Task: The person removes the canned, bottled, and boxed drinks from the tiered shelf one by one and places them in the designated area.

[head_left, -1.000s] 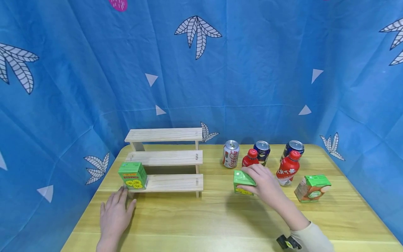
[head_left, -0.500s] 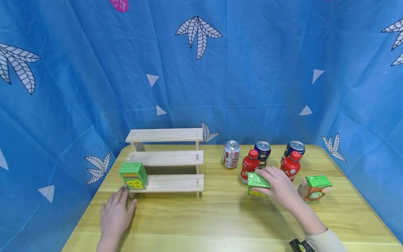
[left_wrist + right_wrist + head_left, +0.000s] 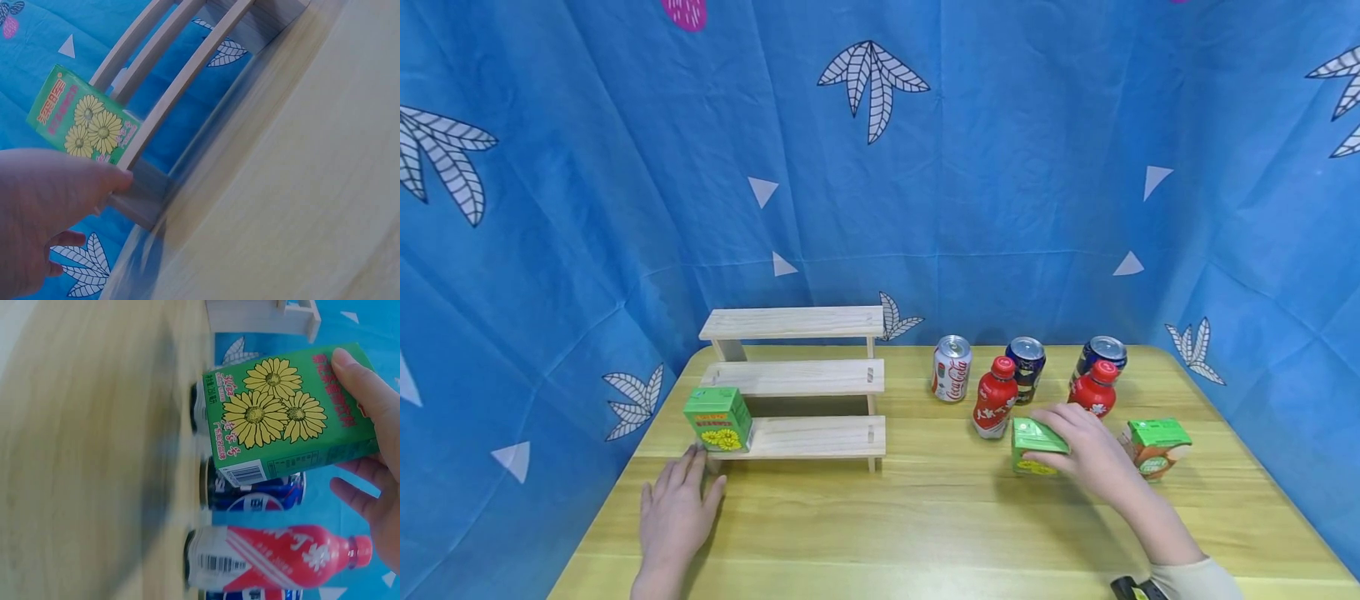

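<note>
My right hand [image 3: 1093,454] grips a green drink carton [image 3: 275,412] near its top, with the thumb on the flowered front. The carton is held above the table, and its shadow falls on the wood in the right wrist view. My left hand [image 3: 676,507] lies with fingers extended at the front left corner of a three-step wooden shelf [image 3: 805,323]. One fingertip meets the end of the lowest board in the left wrist view. A matching green carton [image 3: 718,421] stands upright on the left end of that lowest board.
Right of the shelf stand a Coca-Cola can [image 3: 951,371], two red-capped bottles [image 3: 996,400] and two dark blue cans [image 3: 1026,367]. A green and brown carton [image 3: 1157,450] stands right of my right hand, partly hidden. A blue curtain [image 3: 1000,167] hangs behind the table.
My right hand has carried the green carton to the right, uncovering the nearer left red bottle and overlapping the green and brown carton more. My left hand has stayed put.
</note>
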Demonstrator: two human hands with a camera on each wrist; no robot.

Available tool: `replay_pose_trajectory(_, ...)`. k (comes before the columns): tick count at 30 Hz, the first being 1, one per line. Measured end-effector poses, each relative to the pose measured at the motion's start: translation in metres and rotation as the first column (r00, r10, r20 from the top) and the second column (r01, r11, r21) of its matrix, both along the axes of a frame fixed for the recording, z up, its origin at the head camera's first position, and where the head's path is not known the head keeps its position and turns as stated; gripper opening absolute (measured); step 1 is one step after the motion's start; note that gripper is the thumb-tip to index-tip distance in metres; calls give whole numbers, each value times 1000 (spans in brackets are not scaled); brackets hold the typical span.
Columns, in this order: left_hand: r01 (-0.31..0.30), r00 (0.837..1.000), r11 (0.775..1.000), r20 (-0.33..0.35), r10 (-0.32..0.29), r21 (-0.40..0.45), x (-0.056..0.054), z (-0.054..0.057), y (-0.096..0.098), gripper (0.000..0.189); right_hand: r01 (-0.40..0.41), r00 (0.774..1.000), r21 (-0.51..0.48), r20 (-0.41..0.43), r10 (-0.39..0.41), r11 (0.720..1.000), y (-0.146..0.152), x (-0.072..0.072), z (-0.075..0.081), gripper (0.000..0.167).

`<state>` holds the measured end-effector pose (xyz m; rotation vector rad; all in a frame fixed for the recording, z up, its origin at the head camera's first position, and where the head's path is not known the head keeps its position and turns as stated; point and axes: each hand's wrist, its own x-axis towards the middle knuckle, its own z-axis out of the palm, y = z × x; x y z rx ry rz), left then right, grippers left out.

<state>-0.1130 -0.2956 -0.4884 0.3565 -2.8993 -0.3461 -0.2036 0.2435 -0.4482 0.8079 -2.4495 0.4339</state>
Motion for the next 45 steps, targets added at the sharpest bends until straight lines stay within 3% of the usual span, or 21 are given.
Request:
replay_pose_trajectory(18,-1,1000,1000,-1,1,0,1,-1,0,63,-27,999,-5,-26,27,1000,20,-4,-13,51)
replay_pose_trajectory(26,-4,1000,1000,7,4,7,2,-1,-1,64,-17,1000,-1,5,17,1000,23,-3,-13,53)
replay_pose_trajectory(35,-5,999,1000,-40,5,0,1,-2,0,63,-17,999,34,48,15,999,31,-2,-11,55)
replay_pose_trajectory(45,6,1000,1000,-18,-6,1,0,-1,1,63,5,985,82,170,-19,997,38,1,-3,53)
